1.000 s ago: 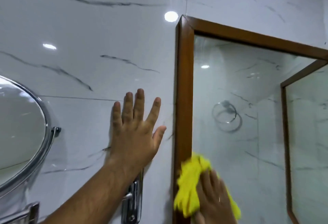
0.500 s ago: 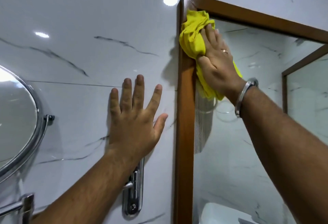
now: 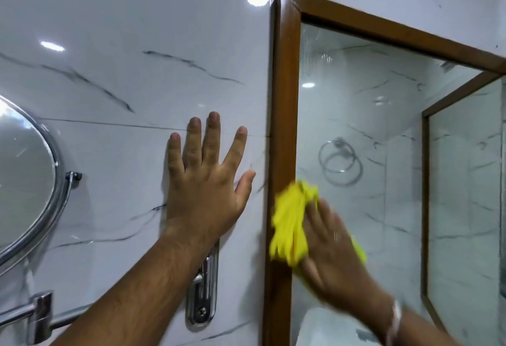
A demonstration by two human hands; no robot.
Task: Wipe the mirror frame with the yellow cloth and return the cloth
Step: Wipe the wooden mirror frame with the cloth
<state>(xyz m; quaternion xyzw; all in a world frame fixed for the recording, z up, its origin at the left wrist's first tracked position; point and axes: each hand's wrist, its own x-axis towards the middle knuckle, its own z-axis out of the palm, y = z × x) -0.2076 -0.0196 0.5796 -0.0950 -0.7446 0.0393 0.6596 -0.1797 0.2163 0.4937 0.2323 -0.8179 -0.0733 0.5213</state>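
Observation:
A brown wooden mirror frame hangs on the marble wall, its left upright running down the middle of the view. The yellow cloth is bunched against the lower part of that upright and overlaps the glass edge. My right hand presses flat on the cloth, blurred by motion. My left hand lies flat on the wall tile left of the frame, fingers spread, holding nothing.
A round chrome-rimmed mirror juts from the wall at far left, with a chrome rail below it. A chrome bracket sits under my left wrist. The large mirror reflects a towel ring.
My right hand swept the cloth from low on the left upright up to the top corner, then back down to the lower part. My left hand stayed flat on the wall.

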